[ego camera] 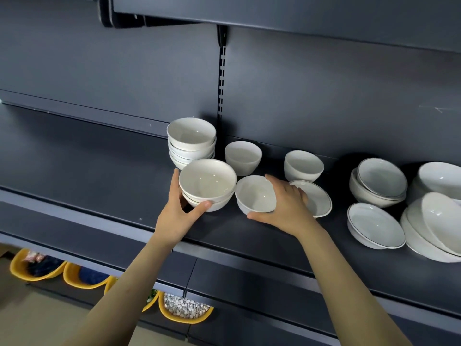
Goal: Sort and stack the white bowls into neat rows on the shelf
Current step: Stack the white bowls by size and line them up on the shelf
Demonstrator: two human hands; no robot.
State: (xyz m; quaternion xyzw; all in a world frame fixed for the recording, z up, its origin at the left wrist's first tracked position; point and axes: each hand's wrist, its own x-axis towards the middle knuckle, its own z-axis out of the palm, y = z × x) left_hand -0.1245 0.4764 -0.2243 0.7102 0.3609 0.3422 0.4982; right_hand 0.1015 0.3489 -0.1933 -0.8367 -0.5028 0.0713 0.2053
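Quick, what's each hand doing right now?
Left hand: closed, holding the two-bowl stack.
Right hand: closed, holding the single bowl.

No text, label, brand, number or sign can be read anywhere on the white bowls [207, 179], the shelf [99, 176] or its back panel [99, 71].

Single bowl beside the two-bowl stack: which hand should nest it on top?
Right. The right hand grips the single bowl, directly beside the two-bowl stack; the left hand is busy holding that stack.
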